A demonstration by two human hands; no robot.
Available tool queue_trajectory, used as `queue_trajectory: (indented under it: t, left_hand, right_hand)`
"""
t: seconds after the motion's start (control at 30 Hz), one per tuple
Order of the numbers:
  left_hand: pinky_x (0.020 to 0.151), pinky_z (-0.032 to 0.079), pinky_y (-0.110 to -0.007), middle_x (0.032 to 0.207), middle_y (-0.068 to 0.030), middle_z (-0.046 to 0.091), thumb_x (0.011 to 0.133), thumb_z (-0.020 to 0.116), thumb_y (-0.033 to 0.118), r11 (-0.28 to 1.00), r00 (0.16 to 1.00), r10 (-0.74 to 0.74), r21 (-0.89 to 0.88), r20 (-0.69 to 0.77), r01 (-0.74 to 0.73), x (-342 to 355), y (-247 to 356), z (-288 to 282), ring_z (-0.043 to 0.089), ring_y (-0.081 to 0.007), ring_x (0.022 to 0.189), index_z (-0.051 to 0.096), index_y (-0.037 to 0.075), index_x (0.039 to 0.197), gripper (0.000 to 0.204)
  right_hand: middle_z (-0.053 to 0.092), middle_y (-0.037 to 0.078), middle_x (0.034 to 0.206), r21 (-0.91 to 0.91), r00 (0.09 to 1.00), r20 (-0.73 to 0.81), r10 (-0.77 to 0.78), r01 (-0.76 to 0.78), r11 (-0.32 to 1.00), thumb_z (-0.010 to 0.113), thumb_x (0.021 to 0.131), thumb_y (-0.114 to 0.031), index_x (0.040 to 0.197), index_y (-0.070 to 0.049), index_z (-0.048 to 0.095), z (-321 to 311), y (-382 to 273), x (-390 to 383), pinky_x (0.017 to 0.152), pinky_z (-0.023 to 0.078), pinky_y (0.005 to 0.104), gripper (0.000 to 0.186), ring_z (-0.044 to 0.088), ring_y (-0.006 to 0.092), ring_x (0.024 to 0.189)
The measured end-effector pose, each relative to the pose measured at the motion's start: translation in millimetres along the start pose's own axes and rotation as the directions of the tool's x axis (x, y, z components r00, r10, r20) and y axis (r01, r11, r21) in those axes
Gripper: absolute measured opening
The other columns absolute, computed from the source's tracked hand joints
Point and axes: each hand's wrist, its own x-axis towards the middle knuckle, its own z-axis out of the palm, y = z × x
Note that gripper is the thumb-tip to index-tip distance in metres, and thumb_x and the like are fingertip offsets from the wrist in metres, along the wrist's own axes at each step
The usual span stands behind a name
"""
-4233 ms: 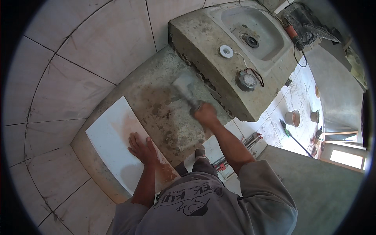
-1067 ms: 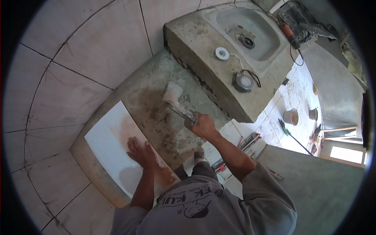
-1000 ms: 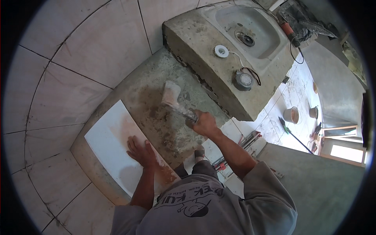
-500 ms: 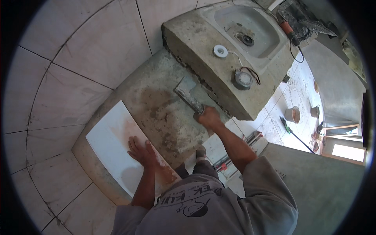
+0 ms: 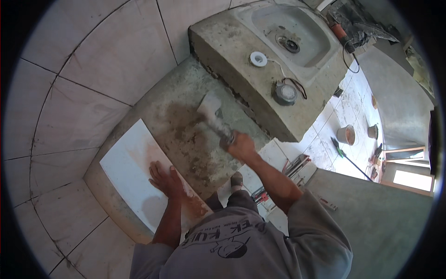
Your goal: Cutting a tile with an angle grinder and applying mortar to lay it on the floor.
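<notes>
My left hand [image 5: 163, 179] lies flat with spread fingers on a white rectangular tile [image 5: 125, 160], smeared with reddish dust along its right side. My right hand [image 5: 241, 146] grips the end of a trowel-like tool [image 5: 214, 122] with a flat grey blade, blurred by motion. Its blade is over a rough grey concrete surface [image 5: 186, 153], which has damp brown patches. The tile lies on the left part of this surface, and its lower end is partly hidden by my arm and shirt.
A concrete counter [image 5: 220, 39] with a grey basin [image 5: 306, 30] stands beyond; a tape roll [image 5: 258, 59] and a round grey device [image 5: 285, 94] lie on it. An orange power tool [image 5: 340, 33] is at far right. A bucket [image 5: 346, 135] and a green-headed broom [image 5: 340, 151] occupy the floor.
My right hand and the tool have shifted left and slightly nearer to me, and the tool is now blurred. My left hand stays on the tile. The whole view has moved slightly.
</notes>
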Motion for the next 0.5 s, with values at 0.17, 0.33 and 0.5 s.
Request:
queue_trajectory:
  t: [0.17,0.33,0.5]
  left_hand:
    - [0.104,0.019,-0.063,0.147,-0.0126,0.03,0.094,0.046,0.039,1.0,1.0,0.012,0.013,-0.028,-0.012,0,1,2,0.027,-0.0335,0.136,0.032,0.008,0.14,0.057]
    - [0.104,0.018,-0.063,0.146,-0.0127,0.03,0.093,0.047,0.036,0.999,0.997,0.037,-0.021,-0.063,-0.038,8,6,11,0.026,-0.0336,0.136,0.031,0.007,0.14,0.057]
    - [0.104,0.018,-0.063,0.146,-0.0129,0.03,0.093,0.047,0.036,1.0,0.999,0.018,-0.014,-0.034,-0.018,5,4,1,0.026,-0.0336,0.136,0.031,0.007,0.14,0.057]
  right_hand:
    - [0.066,0.021,0.092,-0.054,0.995,0.033,-0.097,0.098,0.994,0.063,0.073,-0.035,0.107,-0.007,0.062,-9,14,5,0.081,0.049,0.0439,0.044,0.063,0.0377,0.089]
    - [0.065,0.021,0.096,-0.052,0.996,0.041,0.079,-0.077,0.996,0.06,0.074,-0.028,0.108,-0.012,0.061,-2,6,18,0.082,0.05,0.0445,0.037,0.062,0.0369,0.092]
    - [0.065,0.021,0.093,-0.067,0.997,0.013,-0.072,0.073,0.995,0.06,0.073,-0.031,0.101,-0.009,0.063,-1,16,2,0.08,0.05,0.0442,0.036,0.063,0.0375,0.09]
